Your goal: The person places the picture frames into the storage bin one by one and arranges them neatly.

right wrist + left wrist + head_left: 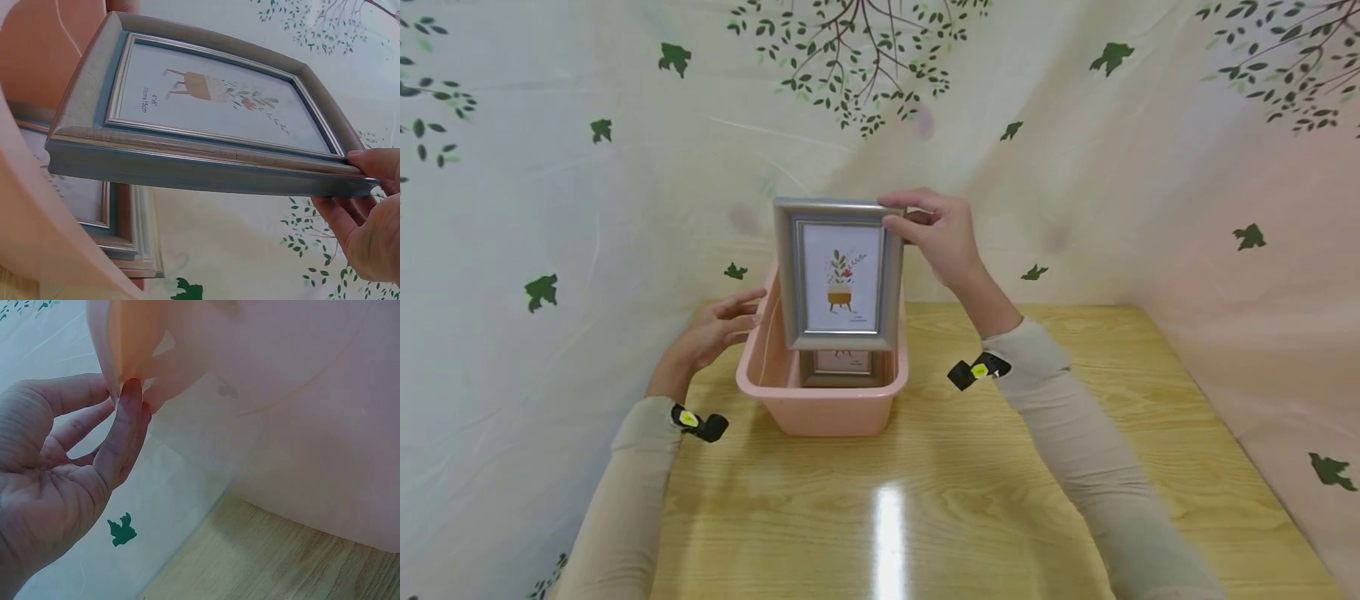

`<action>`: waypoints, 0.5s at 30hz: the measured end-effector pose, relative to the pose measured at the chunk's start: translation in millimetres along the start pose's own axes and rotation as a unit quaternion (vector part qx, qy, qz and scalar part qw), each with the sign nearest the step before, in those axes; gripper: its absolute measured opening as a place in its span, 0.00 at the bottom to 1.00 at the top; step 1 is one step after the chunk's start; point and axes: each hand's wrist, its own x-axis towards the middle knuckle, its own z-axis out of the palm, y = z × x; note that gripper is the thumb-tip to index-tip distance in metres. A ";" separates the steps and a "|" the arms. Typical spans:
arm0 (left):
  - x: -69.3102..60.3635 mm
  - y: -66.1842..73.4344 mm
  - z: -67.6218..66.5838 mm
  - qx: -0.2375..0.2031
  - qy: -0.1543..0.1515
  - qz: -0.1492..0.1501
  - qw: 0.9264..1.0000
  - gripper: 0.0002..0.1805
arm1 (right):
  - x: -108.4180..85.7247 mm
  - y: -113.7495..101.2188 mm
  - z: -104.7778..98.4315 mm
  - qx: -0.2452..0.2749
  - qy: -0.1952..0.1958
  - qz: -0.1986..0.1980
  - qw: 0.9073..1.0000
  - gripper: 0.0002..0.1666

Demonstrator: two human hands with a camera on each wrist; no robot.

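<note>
My right hand (946,237) pinches the upper right corner of a silver-grey picture frame (841,342), thumb on its front and fingers behind. The frame is held upright above and partly in a pink plastic basin (835,415), its potted-plant print facing me. Below it in the basin lies another picture frame (842,380), mostly hidden; the right wrist view shows more frame edges (134,256) stacked under it. At the basin's left rim is my left hand (715,329). In the left wrist view, its fingertips (130,394) hold the rim edge.
The basin stands on a wood-grain table (1000,500) near its back edge. Behind and beside the table hangs a pale cloth (625,208) printed with branches and green birds. Small black devices (979,370) are strapped on both wrists.
</note>
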 end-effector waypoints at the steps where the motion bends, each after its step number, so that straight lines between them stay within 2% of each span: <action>1: 0.3 -0.2 0.0 -0.001 0.000 0.000 1.000 0.33 | -0.8 1.7 0.4 -0.001 -0.001 -0.004 1.000 0.14; 9: 0.6 0.1 0.7 -0.006 -0.001 0.001 1.000 0.34 | -7.7 13.5 -0.2 -0.017 -0.007 -0.025 1.000 0.14; 15: -0.9 1.2 1.5 -0.009 0.002 0.002 1.000 0.34 | -10.6 20.5 -1.6 -0.021 -0.006 -0.027 0.999 0.13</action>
